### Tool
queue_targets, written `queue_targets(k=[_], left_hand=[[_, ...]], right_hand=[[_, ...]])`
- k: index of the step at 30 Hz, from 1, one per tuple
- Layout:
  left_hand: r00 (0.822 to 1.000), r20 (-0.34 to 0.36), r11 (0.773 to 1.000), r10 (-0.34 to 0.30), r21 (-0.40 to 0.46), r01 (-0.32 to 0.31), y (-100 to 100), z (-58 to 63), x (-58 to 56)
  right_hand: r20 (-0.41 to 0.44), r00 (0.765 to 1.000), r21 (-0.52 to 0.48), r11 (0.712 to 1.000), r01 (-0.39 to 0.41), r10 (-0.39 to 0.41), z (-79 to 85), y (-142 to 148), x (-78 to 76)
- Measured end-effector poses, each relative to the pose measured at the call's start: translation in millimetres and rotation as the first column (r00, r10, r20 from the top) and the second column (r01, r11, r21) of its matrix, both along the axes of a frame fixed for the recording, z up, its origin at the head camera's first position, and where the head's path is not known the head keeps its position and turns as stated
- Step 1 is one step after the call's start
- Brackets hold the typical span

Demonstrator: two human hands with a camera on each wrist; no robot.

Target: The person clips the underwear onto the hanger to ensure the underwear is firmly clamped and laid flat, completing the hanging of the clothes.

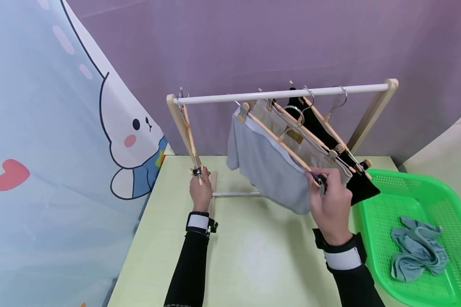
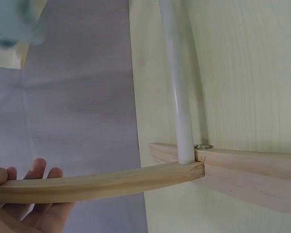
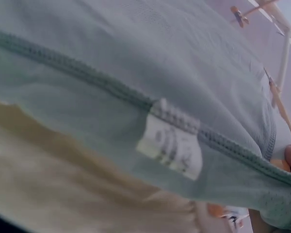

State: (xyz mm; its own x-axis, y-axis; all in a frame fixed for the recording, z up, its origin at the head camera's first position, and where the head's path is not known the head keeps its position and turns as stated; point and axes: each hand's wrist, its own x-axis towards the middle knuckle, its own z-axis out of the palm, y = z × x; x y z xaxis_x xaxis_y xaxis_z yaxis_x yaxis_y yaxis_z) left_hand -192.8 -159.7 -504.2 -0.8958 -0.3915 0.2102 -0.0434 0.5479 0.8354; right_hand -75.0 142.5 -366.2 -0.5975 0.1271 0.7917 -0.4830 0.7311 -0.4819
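My left hand (image 1: 201,189) grips the wooden side post (image 2: 97,187) of a small clothes rack, its fingers curled round the wood. Beside that hand hang bare clip hangers (image 1: 190,132) at the rod's left end. My right hand (image 1: 332,204) pinches the near clip of a wooden clip hanger (image 1: 269,132). From this hanger hangs a light blue-grey garment (image 1: 266,164); a white label (image 3: 172,141) shows on its inner seam in the right wrist view. Just behind it hang a beige garment (image 1: 276,119) and a black garment (image 1: 363,187), on hangers of their own.
A white rod (image 1: 230,97) tops the rack, and a lower white bar (image 2: 177,82) joins its feet. A green basket (image 1: 384,247) at the right holds a crumpled blue-green cloth (image 1: 418,247). A purple curtain (image 1: 253,42) is behind, a printed cloth (image 1: 61,128) at the left.
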Motion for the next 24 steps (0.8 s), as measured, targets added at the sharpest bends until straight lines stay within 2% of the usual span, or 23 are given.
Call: queue_targets(k=[5,12,17,24], left_hand=[[1.0,0.001,1.0,-0.006,-0.001,0.006,-0.1,0.1,0.2],[1.0,0.015,1.0,-0.004,0.006,0.004,0.8,0.7,2.7],[1.0,0.009,1.0,0.0,-0.018,0.0,0.8,0.5,1.7],[1.0,0.007,1.0,0.001,-0.021,0.0,0.8,3.0,3.1]], right_hand=[[0.015,1.0,-0.019,1.0,0.001,-0.001,13.8,-6.5,-10.0],[0.048,0.999,-0.016,1.0,-0.019,0.02,22.6,-14.7,-16.1],[0.056,0.998,-0.025,1.0,0.018,-0.017,29.5,-20.5,-24.9],[0.15,0.987,0.041,0.998,0.046,-0.051,22.1,-27.0,-36.1]])
